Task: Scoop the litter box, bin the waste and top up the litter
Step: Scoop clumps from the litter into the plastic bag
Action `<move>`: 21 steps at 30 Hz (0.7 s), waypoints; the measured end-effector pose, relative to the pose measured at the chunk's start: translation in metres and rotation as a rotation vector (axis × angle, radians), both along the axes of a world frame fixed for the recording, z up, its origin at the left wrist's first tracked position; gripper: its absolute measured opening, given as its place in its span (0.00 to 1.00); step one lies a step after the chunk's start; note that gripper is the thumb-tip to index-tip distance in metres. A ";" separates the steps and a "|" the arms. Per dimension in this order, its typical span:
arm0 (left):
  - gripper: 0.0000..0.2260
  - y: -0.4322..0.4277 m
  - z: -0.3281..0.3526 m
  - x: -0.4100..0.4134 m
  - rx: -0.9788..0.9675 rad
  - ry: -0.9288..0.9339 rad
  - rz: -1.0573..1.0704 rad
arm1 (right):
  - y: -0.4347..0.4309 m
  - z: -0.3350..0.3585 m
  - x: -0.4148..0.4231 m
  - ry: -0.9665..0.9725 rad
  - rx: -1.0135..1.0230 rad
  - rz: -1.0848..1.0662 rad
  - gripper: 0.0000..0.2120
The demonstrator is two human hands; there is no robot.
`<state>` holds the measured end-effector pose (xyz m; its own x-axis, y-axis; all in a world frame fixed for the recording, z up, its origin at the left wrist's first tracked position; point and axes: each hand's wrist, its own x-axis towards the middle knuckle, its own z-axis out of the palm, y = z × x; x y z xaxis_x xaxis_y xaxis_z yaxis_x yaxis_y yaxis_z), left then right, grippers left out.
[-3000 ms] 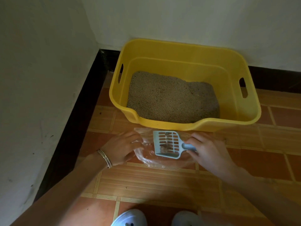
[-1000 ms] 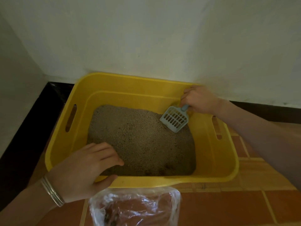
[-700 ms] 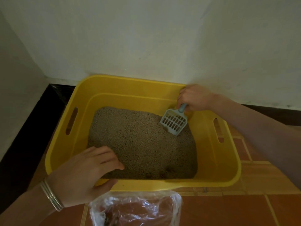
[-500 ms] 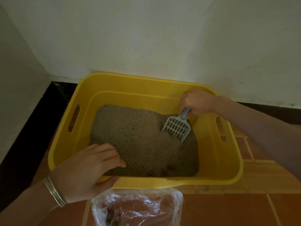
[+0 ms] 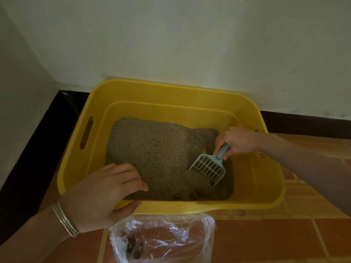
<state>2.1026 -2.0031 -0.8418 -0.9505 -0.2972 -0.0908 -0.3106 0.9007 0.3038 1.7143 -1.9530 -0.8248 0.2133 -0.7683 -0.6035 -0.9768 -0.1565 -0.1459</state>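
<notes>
While the left hand [image 5: 98,198] clamps the near rim of the yellow litter box [image 5: 266,188] (thumb outside, fingers over the edge), the right hand [image 5: 237,141] grasps the blue slotted scoop [image 5: 209,168], its front edge dug into litter [image 5: 155,154]. Clear plastic bag [image 5: 163,240] lies open just before the box.

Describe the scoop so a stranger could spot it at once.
Find the big yellow litter box against the white wall. Inside, toward its right end, the right hand holds a small scoop by its handle, tip down on the litter. It is the only pale blue, slotted thing there.
</notes>
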 end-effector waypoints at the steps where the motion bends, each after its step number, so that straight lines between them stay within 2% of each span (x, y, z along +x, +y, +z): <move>1: 0.12 0.001 0.003 -0.001 -0.005 0.015 -0.007 | 0.003 0.001 0.001 0.000 0.005 -0.019 0.15; 8: 0.13 0.006 0.016 -0.005 -0.037 0.125 -0.051 | 0.018 0.005 0.009 0.044 -0.030 -0.129 0.13; 12: 0.12 0.007 0.014 -0.006 -0.029 0.112 -0.054 | 0.024 0.005 0.006 0.038 -0.012 -0.240 0.11; 21: 0.11 0.002 0.005 -0.001 0.005 0.008 -0.042 | 0.022 0.008 0.010 0.013 0.054 -0.292 0.10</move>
